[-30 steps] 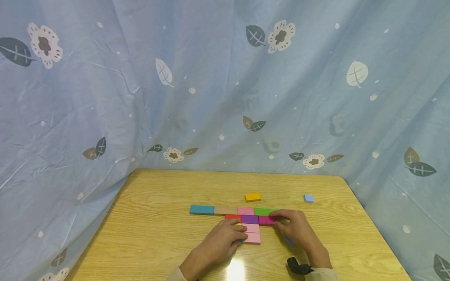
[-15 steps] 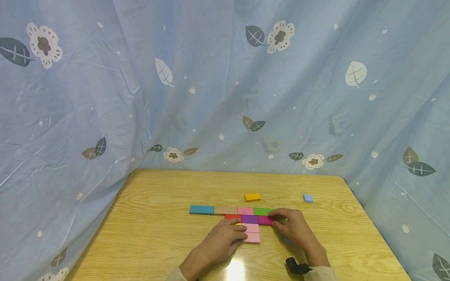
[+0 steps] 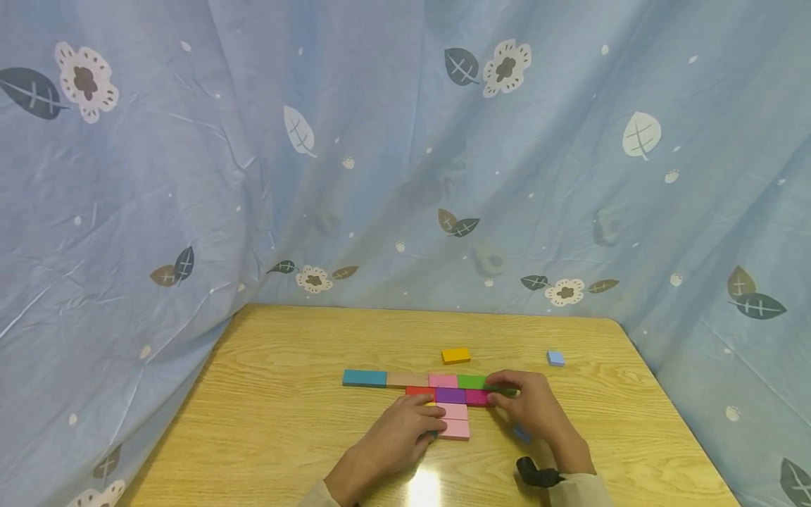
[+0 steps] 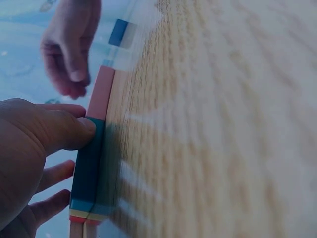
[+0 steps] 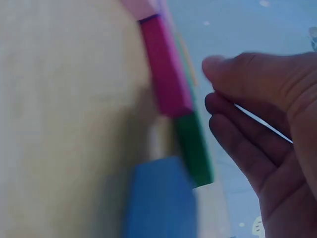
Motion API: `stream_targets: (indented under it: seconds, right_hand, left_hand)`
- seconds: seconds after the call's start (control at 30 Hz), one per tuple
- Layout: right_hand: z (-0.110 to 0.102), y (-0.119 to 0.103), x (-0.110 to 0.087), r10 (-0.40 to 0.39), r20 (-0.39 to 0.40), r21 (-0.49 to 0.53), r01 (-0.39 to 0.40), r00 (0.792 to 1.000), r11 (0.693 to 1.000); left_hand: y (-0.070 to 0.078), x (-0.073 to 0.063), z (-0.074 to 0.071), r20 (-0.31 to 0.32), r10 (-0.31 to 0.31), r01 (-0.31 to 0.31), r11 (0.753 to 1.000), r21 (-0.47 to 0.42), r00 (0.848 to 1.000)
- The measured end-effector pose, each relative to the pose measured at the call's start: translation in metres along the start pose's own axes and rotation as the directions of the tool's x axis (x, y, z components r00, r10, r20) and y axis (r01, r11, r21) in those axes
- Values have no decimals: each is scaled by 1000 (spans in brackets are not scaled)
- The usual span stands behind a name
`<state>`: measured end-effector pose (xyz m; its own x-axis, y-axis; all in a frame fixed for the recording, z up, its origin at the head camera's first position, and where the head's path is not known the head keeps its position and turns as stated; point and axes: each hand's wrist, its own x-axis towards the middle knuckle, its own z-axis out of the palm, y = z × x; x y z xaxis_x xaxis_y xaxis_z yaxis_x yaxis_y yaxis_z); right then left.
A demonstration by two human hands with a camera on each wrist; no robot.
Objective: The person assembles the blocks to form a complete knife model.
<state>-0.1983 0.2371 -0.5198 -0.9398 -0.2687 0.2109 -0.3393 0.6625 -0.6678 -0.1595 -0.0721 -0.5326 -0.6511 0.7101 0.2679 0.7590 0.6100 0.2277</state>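
In the head view, flat coloured blocks lie together on the table. My left hand (image 3: pixel 400 433) rests on them, fingers over the red block (image 3: pixel 419 391) and pink blocks (image 3: pixel 453 429). In the left wrist view its thumb presses the near side of a teal block (image 4: pixel 89 163). My right hand (image 3: pixel 535 408) hovers at the right end, thumb by the magenta block (image 3: pixel 476 398), index finger by the green block (image 3: pixel 472 382). The right wrist view shows thumb and fingers apart, holding nothing. Under that hand lies a blue block (image 3: pixel 522 434).
The back row also has a long blue block (image 3: pixel 364 379), a wood-coloured block (image 3: pixel 407 380) and a pink block (image 3: pixel 443 381). Beyond lie a loose orange block (image 3: pixel 455 355) and a small light-blue block (image 3: pixel 555 358). A patterned curtain (image 3: pixel 380 197) surrounds the wooden table (image 3: pixel 285 422).
My right hand has shifted very slightly, and more of the green at the row's right end shows beneath its fingers. The left hand and the blocks look the same.
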Motion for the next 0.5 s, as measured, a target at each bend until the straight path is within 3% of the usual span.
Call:
stream_targets:
  seconds: [0.23,0.5]
  right_hand:
    - [-21,-3,24,-46,-54,204,56,997,977]
    - [-32,6,54,-28,24,371,17,999,929]
  left_hand:
    - [-1,1,-1,13,-10,10,1000,-7,1000]
    - [0,0,-1,6,-3,3,1000,-11,1000]
